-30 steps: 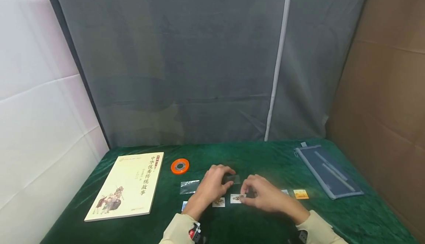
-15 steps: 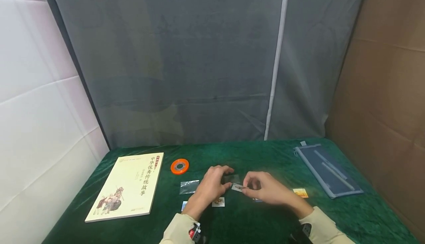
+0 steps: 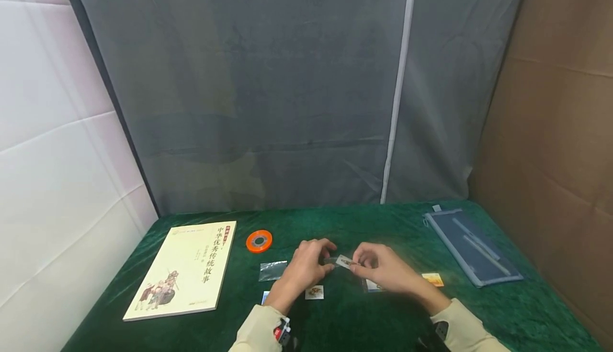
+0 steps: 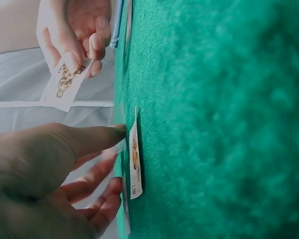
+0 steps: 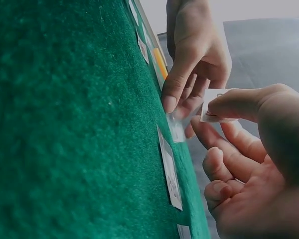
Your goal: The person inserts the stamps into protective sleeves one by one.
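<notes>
Just above the green cloth (image 3: pixel 345 328), near the middle of my head view, was the stamp (image 3: pixel 344 261), tilted and clear of the surface. The right hand (image 3: pixel 385 271) had it pinched by one end between thumb and finger, other fingers loosely bent, so most of the little picture was showing. The left hand (image 3: pixel 305 266) was down low beside it, thumb and fingers curved in about a clear sleeve (image 5: pixel 176 128) on the cloth; seemed like it was holding it down, though I couldn't tell how firmly. From my end I'd have called this the lining-up step: stamp up at the sleeve's end, not inside yet. My guess was the next move called for getting the sleeve's mouth to gape a bit, levelling the stamp and feeding it in straight, because thin paper like that would probably bend if it snagged. Couldn't make out the mouth itself, annoyingly. Near the left wrist lay a bare stamp (image 3: pixel 314 292), with a spare sleeve (image 3: pixel 273 270) further left and a yellow stamp (image 3: pixel 433 279) past the right hand. Book (image 3: pixel 184 272) and pouch (image 3: pixel 476 248) sat well out to the sides.
</notes>
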Tool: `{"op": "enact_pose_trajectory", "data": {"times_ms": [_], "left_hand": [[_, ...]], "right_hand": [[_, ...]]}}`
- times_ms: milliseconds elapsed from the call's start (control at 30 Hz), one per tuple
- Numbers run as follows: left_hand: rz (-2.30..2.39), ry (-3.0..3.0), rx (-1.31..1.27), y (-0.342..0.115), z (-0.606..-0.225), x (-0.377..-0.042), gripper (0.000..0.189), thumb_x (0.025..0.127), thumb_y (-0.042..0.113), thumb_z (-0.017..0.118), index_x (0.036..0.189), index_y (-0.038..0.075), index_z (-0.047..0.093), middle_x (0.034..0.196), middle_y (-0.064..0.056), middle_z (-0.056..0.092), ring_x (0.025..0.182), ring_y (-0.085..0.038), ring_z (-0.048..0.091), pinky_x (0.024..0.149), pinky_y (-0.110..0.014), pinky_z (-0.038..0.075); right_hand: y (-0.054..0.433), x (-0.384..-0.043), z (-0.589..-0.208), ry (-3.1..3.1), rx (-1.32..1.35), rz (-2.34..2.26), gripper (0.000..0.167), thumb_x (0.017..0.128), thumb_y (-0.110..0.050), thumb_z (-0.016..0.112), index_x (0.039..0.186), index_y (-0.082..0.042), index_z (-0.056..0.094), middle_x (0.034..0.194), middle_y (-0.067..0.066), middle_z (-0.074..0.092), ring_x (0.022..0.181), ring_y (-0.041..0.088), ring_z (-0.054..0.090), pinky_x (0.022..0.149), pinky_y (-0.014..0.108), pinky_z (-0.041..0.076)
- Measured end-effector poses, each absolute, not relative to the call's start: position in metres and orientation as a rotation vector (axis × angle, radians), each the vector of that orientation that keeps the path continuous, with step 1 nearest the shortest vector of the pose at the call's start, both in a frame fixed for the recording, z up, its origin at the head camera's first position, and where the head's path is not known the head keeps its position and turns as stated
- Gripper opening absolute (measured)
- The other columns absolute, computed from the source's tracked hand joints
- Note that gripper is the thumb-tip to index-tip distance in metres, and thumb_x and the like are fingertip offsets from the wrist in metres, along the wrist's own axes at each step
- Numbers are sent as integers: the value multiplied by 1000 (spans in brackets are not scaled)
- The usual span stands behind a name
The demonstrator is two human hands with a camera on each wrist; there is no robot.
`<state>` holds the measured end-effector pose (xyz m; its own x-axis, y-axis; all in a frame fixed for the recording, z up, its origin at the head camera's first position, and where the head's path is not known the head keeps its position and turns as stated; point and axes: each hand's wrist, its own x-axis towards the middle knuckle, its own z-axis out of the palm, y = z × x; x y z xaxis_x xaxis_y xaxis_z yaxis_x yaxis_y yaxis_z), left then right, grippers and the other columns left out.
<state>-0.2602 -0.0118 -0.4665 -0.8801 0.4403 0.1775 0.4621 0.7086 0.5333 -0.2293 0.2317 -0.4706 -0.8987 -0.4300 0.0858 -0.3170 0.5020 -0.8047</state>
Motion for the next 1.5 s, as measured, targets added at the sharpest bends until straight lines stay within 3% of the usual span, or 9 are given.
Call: {"op": "enact_pose_trajectory", "data": {"times_ms": [133,333,533,667,767,933,1133,1367,1500], "left_hand": [[-1072,-2852,-802,-15,-466,-261,35,89,3,87,122,9,76,92,1,69,80,-11,62,74,-30,55],[-1444,-2727,-839,-27,-469,-255,33,89,-2,85,121,6,77,101,-5,76,86,-10,72,77,-22,61],[-1778,-2667,-734,-43,-465,-232,14,101,21,79,113,17,79,106,-2,81,94,-13,76,82,-26,61],[-2007,-2594,-583,-49,-464,-215,22,104,33,76,116,14,78,112,-8,82,101,-22,78,90,-32,63],[-2161,-2504,-509,-50,-467,-207,29,104,33,76,117,7,75,113,-16,82,103,-28,80,92,-36,65],[-2260,-2420,-511,-52,-474,-201,29,102,26,78,115,0,73,109,-22,82,99,-26,82,89,-34,66],[-2232,-2452,-507,-56,-480,-201,27,98,26,83,114,5,77,108,-18,83,96,-21,82,88,-28,65],[-2189,-2489,-472,-59,-481,-203,34,98,32,82,119,5,79,111,-15,82,97,-23,77,86,-29,63],[-2160,-2510,-461,-59,-482,-202,35,98,34,82,119,7,79,110,-9,82,98,-24,76,87,-31,61]], "right_hand": [[231,-229,-471,2577,-643,-1422,17,105,-32,73,107,-16,69,102,2,74,92,16,71,79,32,55],[231,-229,-475,2558,-665,-1511,14,105,-25,73,114,-14,72,102,5,76,90,16,73,78,31,57],[223,-224,-473,2570,-711,-1545,14,106,-24,71,118,-18,75,97,6,74,78,19,70,67,29,57],[215,-216,-472,2555,-674,-1583,13,107,-30,71,115,-22,76,82,2,68,61,10,59,54,28,52],[210,-209,-474,2571,-647,-1602,11,106,-33,72,112,-24,77,77,-1,63,56,5,53,50,26,48],[206,-204,-480,2584,-639,-1683,12,107,-30,72,106,-20,77,83,6,69,64,10,60,57,27,51],[207,-207,-483,2444,-587,-1843,27,108,-27,70,95,-4,73,80,7,69,60,8,56,54,25,50],[211,-209,-488,2395,-626,-1873,12,106,-22,72,105,-11,77,82,2,73,61,4,57,54,23,49],[212,-208,-491,2385,-653,-1866,11,106,-20,72,103,-12,77,81,4,74,60,3,57,55,24,49]]}}
